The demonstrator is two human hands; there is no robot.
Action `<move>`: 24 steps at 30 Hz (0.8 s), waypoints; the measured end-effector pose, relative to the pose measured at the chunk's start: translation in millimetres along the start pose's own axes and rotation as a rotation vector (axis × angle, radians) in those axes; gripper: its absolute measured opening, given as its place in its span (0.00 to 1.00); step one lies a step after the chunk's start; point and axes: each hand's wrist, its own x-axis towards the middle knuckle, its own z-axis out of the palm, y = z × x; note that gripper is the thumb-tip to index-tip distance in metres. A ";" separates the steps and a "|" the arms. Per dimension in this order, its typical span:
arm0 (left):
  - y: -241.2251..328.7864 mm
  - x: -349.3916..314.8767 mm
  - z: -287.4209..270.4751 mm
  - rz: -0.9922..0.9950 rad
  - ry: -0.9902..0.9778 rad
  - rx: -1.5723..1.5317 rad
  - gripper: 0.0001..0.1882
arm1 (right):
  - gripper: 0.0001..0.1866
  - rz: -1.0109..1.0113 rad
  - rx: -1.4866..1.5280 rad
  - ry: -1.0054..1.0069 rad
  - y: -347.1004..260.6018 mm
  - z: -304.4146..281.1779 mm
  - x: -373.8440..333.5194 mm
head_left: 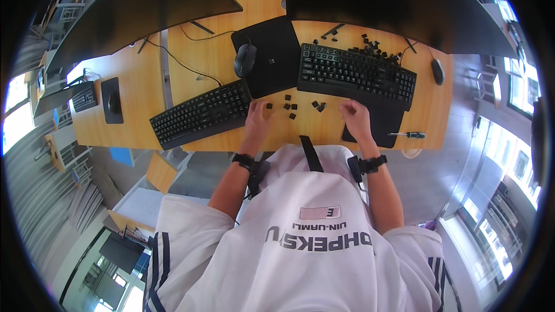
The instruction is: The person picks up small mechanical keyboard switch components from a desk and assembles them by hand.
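Lying between the left hand and the right hand, loose black keycaps are spread on the bench in two small groups. The left hand is held partly open, its fingers bent and the thumb set apart; one keycap is seen right by its fingertips, but whether it is touched cannot be told. By the right hand, the fingers are curled and drawn close together near the other group; whether anything is pinched there cannot be made out.

A left keyboard is set at a slant beside the left hand. Beyond the right hand, a right keyboard is placed, with a keycap pile heaped along its far edge. Between the keyboards a black mouse pad is laid, and a dark mouse is borne near its left edge. A second dark pad is found beside the right hand, its right edge crossed by the shaft of a screwdriver. Black bands are worn on both wrists.
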 end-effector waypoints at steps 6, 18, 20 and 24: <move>-10.6 15.3 0.3 0.053 -0.031 0.026 0.12 | 0.07 0.073 0.014 -0.058 3.2 12.9 -41.8; 38.9 -39.9 -108.6 -0.397 -0.584 -1.428 0.14 | 0.16 -0.407 -0.270 -0.146 -26.4 110.9 0.2; 43.5 -50.9 -123.5 -0.334 -0.646 -1.460 0.14 | 0.19 -0.316 -0.339 -0.188 -30.6 120.4 4.6; 57.2 -69.6 -143.0 -0.360 -0.538 -1.440 0.12 | 0.17 -0.300 -0.398 -0.236 -24.3 130.3 13.7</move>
